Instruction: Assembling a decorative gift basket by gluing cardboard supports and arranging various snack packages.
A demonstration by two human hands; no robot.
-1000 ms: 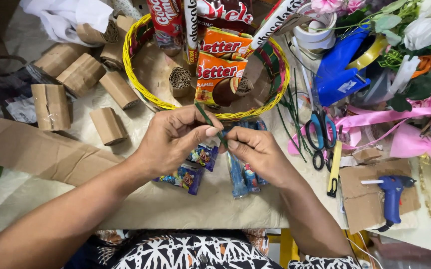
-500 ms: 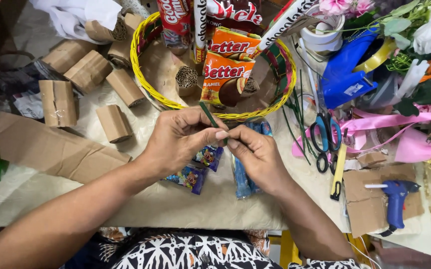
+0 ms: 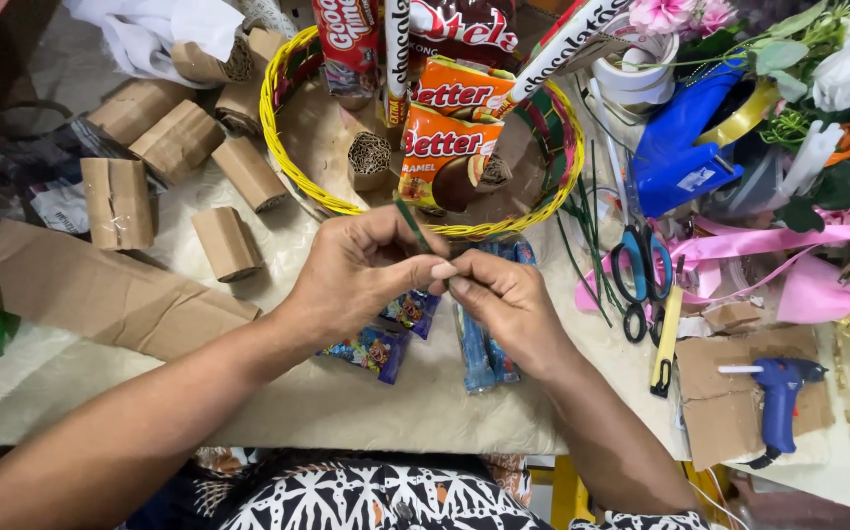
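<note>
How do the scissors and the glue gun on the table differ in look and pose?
The scissors have blue-and-black loop handles and lie flat beside the green wires; the glue gun is a solid blue pistol shape with a white nozzle. The scissors rest on the pale table cover, while the glue gun lies on a piece of brown cardboard. Both are blue, lie untouched and sit to the side of the right hand.

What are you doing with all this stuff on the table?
A person's left hand and right hand meet over the table and pinch a thin green stick between the fingertips. Small snack packets lie under the hands. Just beyond them is a yellow basket with snack packs standing in it. Cardboard rolls lie to the left, scissors and a blue glue gun to the right.
</note>
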